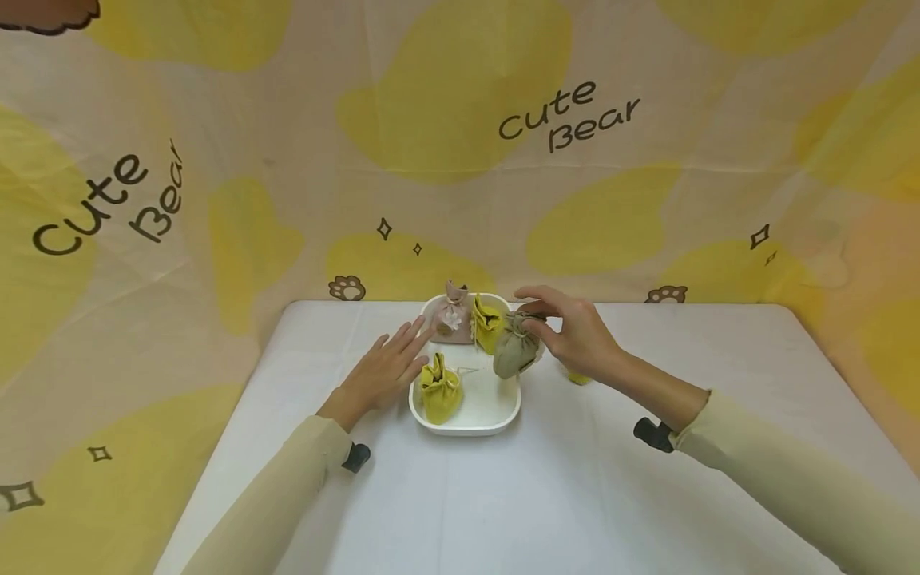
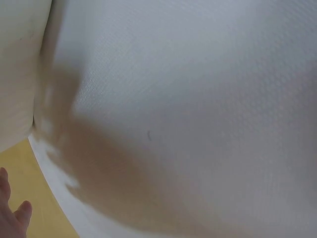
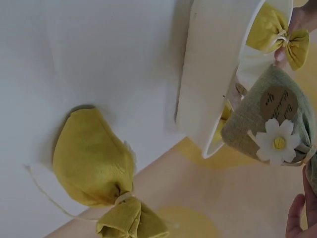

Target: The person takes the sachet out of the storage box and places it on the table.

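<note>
Over the right side of the tray (image 1: 489, 406), the right hand (image 1: 580, 334) had its grip clamped on the green bag (image 1: 514, 353); the left hand (image 1: 383, 370) lay straight-fingered at the tray's left. Loading appeared in hand; lowering seemed required.

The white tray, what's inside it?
A pink bag and two yellow bags. The held green bag covers part of the tray; the bags' contents are hidden.
</note>
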Available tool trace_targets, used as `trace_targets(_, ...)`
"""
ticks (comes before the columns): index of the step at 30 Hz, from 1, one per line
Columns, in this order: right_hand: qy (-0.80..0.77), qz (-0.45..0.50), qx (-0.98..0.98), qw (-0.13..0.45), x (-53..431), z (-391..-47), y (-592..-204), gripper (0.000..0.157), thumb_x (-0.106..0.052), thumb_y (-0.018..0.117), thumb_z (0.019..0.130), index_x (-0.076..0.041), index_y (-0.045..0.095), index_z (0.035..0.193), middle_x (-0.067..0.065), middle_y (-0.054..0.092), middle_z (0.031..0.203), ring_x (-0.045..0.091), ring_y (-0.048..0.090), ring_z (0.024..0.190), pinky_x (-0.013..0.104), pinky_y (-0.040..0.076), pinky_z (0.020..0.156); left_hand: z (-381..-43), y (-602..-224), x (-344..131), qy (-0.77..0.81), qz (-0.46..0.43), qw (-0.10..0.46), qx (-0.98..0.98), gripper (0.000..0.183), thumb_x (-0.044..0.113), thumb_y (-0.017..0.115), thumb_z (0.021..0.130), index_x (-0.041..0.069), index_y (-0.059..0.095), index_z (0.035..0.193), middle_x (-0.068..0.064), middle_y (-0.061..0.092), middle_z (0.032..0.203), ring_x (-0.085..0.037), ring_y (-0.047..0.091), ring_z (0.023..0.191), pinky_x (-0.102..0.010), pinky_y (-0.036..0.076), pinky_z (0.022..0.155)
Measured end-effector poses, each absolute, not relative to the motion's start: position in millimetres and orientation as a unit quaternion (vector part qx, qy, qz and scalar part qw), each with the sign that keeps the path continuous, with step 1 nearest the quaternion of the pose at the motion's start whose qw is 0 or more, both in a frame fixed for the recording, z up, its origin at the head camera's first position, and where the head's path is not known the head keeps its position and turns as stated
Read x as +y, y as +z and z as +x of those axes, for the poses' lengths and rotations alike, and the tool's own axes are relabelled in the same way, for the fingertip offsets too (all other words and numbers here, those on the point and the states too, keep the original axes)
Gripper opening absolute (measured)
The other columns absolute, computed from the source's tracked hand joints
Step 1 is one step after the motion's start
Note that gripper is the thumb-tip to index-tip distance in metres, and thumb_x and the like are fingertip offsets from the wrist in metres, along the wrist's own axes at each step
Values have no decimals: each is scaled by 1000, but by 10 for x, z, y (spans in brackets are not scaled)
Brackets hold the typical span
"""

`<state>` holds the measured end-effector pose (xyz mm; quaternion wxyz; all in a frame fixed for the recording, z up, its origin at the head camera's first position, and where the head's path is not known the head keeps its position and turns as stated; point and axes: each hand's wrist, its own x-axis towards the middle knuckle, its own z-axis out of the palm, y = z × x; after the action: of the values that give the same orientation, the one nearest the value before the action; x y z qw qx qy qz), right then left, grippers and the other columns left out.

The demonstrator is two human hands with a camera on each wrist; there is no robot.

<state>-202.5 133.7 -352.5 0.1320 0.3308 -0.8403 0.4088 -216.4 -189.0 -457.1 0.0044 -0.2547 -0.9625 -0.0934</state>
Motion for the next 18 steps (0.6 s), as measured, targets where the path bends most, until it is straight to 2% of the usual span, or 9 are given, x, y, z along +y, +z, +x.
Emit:
trace_targets(8, 373, 302, -864, 152, 1536, -2090, -3518, 41, 1, 69, 80, -11, 59, 118, 5, 69, 101, 20, 65, 93, 38, 52, 74, -2151, -4552, -1883, -96, -251, -2, -963, 55, 45, 22, 100, 25, 13, 150, 3, 0, 155, -25, 11, 141, -54, 16, 109)
trace_targets(18, 378, 269, -877, 124, 1722, -2174, -3692, 37, 1, 69, 80, -10, 60, 114, 6, 69, 101, 20, 65, 93, 38, 54, 76, -2139, -4545, -1877, -94, -249, -2, -964, 55, 47, 20, 99, 25, 15, 149, 2, 2, 156, -24, 10, 141, -54, 16, 109)
